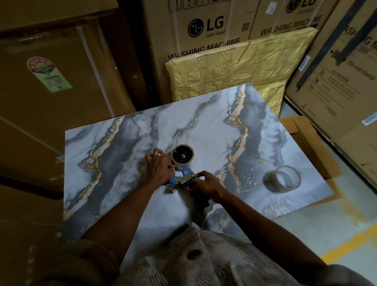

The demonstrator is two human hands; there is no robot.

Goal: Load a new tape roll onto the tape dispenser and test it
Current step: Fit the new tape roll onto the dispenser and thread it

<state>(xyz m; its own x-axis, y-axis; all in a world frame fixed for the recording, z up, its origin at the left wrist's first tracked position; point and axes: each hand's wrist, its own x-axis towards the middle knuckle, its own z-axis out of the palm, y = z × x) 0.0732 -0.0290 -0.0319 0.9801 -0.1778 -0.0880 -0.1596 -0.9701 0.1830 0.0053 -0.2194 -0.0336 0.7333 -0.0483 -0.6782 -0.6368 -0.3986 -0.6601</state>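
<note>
Right now the tape dispenser lies on the marble-patterned slab, a tape roll seated on its wheel. The left hand curls its fingers around the dispenser's blue frame just beside the roll, while the right hand grips the black handle end. Well apart to the right, a second tape roll rests flat on the slab.

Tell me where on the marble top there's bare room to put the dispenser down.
Bare marble top lies beyond the mounted roll and along the left edge. The middle is crowded by both hands and the dispenser; the loose tape roll fills the right.
</note>
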